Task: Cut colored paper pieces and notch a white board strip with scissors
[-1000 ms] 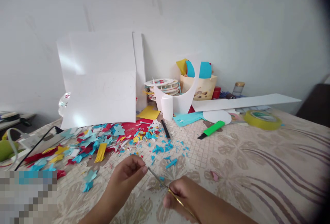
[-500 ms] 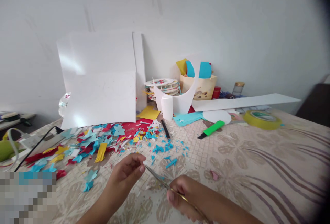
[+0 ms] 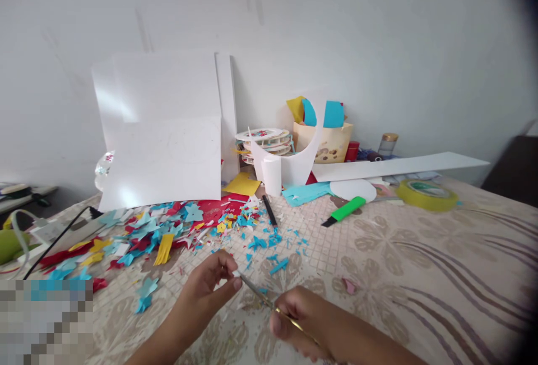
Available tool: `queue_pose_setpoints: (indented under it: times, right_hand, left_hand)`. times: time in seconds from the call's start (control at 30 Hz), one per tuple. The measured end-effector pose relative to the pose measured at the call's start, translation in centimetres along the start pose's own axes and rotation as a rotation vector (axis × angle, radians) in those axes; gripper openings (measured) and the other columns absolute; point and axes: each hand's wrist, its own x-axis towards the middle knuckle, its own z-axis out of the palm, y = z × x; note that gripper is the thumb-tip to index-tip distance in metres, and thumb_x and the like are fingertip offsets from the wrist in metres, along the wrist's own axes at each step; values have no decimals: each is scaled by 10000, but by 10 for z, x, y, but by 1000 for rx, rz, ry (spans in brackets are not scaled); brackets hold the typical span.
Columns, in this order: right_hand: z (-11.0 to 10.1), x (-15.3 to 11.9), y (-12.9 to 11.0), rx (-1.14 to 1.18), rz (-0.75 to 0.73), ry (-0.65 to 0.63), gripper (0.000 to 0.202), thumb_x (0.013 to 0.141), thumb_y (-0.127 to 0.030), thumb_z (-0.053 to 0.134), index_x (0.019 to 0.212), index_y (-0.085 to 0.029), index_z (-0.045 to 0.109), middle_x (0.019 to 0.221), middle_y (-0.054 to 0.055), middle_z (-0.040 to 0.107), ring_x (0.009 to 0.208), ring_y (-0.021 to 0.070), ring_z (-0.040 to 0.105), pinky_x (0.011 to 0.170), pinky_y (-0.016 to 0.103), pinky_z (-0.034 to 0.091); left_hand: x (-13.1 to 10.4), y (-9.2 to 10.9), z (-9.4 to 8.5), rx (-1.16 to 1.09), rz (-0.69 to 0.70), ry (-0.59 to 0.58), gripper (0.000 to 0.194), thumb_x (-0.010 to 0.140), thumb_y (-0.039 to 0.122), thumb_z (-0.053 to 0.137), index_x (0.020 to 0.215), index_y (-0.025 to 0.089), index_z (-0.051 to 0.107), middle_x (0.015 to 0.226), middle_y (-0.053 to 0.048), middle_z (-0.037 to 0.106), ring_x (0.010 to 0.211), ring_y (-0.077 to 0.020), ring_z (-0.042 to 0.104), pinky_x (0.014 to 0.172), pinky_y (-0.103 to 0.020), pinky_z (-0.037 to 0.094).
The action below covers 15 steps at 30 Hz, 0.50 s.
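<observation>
My right hand [image 3: 300, 320] is closed round the gold handles of a pair of scissors [image 3: 256, 292], whose blades point up and left. Between the thumb and fingers of my left hand [image 3: 212, 286] is a tiny white paper piece [image 3: 236, 273], right at the scissor tips. Whether the blades bite into the paper is too small to tell. Blue paper scraps [image 3: 278, 266] lie on the tablecloth just beyond both hands. To the left spreads a heap of coloured paper cutouts [image 3: 155, 225], with a yellow fringed strip [image 3: 164, 249] at its near side.
A green box cutter [image 3: 345, 210], a black pen [image 3: 270, 211] and a roll of yellow tape [image 3: 426, 194] lie farther back. White boards [image 3: 168, 157] lean on the wall. A white cylinder [image 3: 273, 176] stands before a paper-filled tub [image 3: 332, 143]. A power strip [image 3: 54, 236] is at left.
The fingers of my left hand have shifted slightly on the white piece, the thumb moving a little lower and right. The scissors' handles have moved closer together.
</observation>
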Motion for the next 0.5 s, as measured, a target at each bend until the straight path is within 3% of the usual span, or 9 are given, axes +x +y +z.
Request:
queue_pose_setpoints:
  times: [0.17,0.33,0.5]
  right_hand:
    - [2,1,2,28,12,1,480,766,-633,426,660,-166,455,457,-70,371,399,57,318,392,157,272]
    - [1,-5,-7,-44,22,39,469,750,-624,463,682,-161,500,470,-72,353,412,62,315,384,164,241]
    - [-1,-6,-15,-118,14,55,446,735,-596,513,641,-161,482,486,-71,333,432,60,290,382,175,190]
  left_hand:
    - [1,-5,-4,9,3,2,135,725,247,628,756,186,512,688,29,469,641,-106,452,595,-221,374]
    - [1,-8,-9,148,41,-80,164,759,234,589,920,208,583,833,-18,525,791,-150,500,709,-264,398]
    - [1,-6,-10,224,93,-101,115,764,220,584,874,226,613,804,-13,535,773,-151,510,706,-262,398]
